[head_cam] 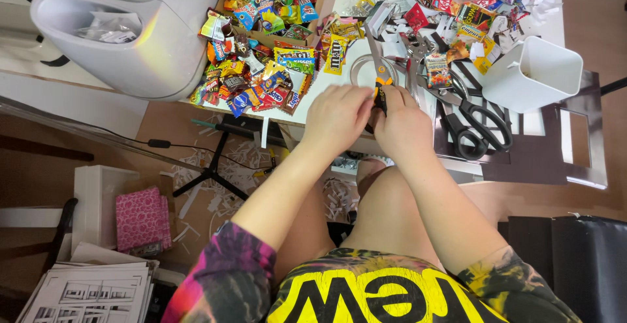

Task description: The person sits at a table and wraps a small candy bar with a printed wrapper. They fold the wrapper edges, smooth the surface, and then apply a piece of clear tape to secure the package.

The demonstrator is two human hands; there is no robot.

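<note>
Both hands are meeting at the near edge of the bench (326, 88). The fingers of the left hand (336, 117) and the right hand (403, 124) are closing narrowly together around a small dark tool with an orange band (381, 94), which is standing roughly upright between them; which hand is bearing most of the grip cannot be told, since the fingertips are hidden behind the knuckles. A thin grey strip (373, 45) is running from the tool toward the far side of the bench.

Just right of the right hand, large black-handled scissors (480, 124) are lying on a dark sheet (542, 160). Farther right, a white square cup (532, 71) is standing tilted. To the left, a heap of bright candy wrappers (261, 55) is spreading across the bench and filling an open cardboard box (274, 0); more wrappers and white paper scraps (470, 9) are lying at the far right. A grey-white machine (124, 29) is sitting at far left. On the floor, paper shreds (215, 186), a pink patterned pad (142, 218) and printed sheets (91, 293) are lying beside a black stand (212, 166).

Judged risk: the tool is being held over the bench edge and bare knees, so a slip of the tightly bunched fingers could drop it, or nick a fingertip if it has a blade.
</note>
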